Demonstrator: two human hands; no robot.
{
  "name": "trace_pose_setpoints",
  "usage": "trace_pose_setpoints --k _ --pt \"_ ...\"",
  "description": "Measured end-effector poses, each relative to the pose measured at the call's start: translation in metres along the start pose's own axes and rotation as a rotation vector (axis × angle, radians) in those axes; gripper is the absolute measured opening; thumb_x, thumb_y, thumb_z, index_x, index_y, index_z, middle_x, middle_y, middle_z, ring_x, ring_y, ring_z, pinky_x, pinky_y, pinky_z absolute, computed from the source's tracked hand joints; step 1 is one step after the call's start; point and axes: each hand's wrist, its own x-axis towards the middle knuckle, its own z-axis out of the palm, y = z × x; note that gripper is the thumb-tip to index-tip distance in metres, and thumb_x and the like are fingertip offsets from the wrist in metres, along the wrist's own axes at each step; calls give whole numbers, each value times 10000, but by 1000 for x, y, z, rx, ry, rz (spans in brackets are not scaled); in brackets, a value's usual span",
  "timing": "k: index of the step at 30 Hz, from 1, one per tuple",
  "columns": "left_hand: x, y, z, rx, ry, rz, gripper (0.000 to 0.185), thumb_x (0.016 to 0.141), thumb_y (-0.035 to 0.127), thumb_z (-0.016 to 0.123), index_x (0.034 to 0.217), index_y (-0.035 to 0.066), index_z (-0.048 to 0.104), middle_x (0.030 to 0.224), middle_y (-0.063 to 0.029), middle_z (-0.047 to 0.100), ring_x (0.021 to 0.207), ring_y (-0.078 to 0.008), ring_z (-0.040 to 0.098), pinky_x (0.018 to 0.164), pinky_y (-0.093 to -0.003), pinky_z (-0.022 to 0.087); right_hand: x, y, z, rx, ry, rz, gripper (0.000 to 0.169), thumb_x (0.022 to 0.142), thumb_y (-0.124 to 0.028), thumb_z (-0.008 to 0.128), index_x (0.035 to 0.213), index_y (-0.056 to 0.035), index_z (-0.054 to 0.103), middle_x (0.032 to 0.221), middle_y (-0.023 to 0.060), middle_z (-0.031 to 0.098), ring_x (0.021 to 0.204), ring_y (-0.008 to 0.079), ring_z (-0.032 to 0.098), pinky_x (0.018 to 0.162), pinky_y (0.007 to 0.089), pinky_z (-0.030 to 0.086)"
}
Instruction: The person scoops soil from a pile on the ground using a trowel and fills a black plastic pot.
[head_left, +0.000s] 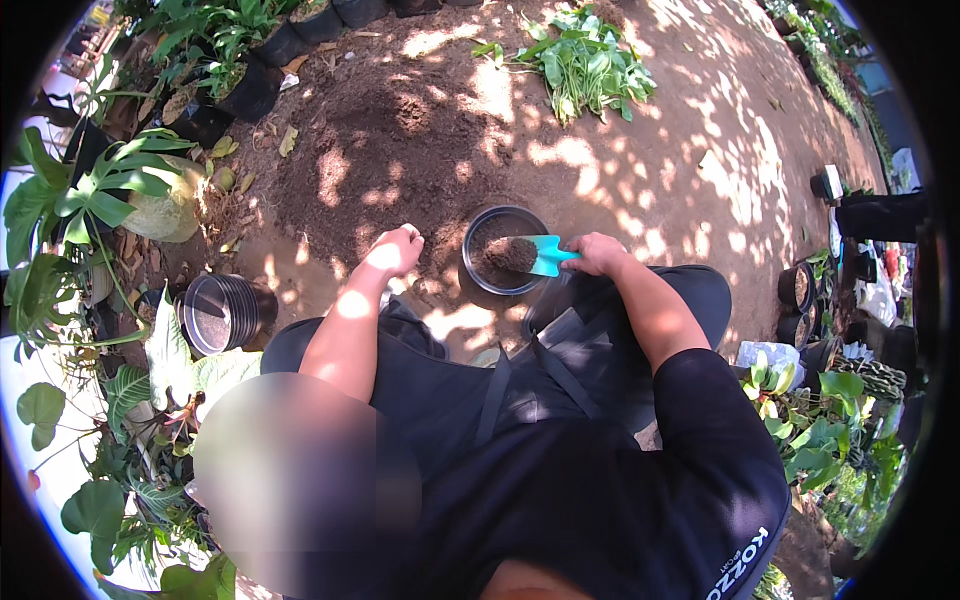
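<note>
My right hand (598, 254) grips the handle of a turquoise hand trowel (549, 255). Its blade carries a heap of dark soil (512, 256) and lies over the mouth of a round black plastic pot (471, 266). Some soil shows inside that pot, which stands on the ground in front of my knees. To the left of the pot, my left hand (395, 251) hovers with its fingers curled in, and nothing shows in it. Beneath and beyond it spreads a mound of loose dark soil (360, 142).
A nested stack of black pots (225, 313) lies tipped at the left, near a large-leaved monstera (112, 180). Uprooted leafy plants (589, 64) lie in a pile on the ground ahead. Potted plants (247, 86) line the far left, with black pots (796, 289) at the right.
</note>
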Motion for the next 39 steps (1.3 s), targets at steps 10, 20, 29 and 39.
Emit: trace_pose_setpoints --k 10,20,29,39 --pt "5 -5 4 15 18 -8 292 860 279 476 1031 53 544 759 -133 611 605 -195 591 630 -343 464 4 1 5 60 16 -8 462 765 -487 564 1049 -125 600 1010 118 605 973 300 550 819 391 441" --pt "1 -2 0 -17 -76 -93 326 863 291 434 1071 58 525 997 -182 594 952 -303 566 834 -385 430 10 1 15 223 -116 19 482 812 -474 519 1011 -40 592 762 152 598 666 257 591 614 361 473" --pt "8 -5 5 12 6 -18 296 853 271 472 1030 47 548 769 -136 615 628 -205 604 657 -342 471 7 0 10 416 -278 87 484 837 -472 483 787 0 580 587 83 529 453 172 519 440 320 438" --pt "14 -12 22 16 -224 -192 210 766 133 459 740 7 625 704 -154 633 693 -258 630 690 -367 486 -16 -14 -7 672 -460 177 471 848 -459 479 564 -89 410 477 6 375 394 114 360 387 286 316"
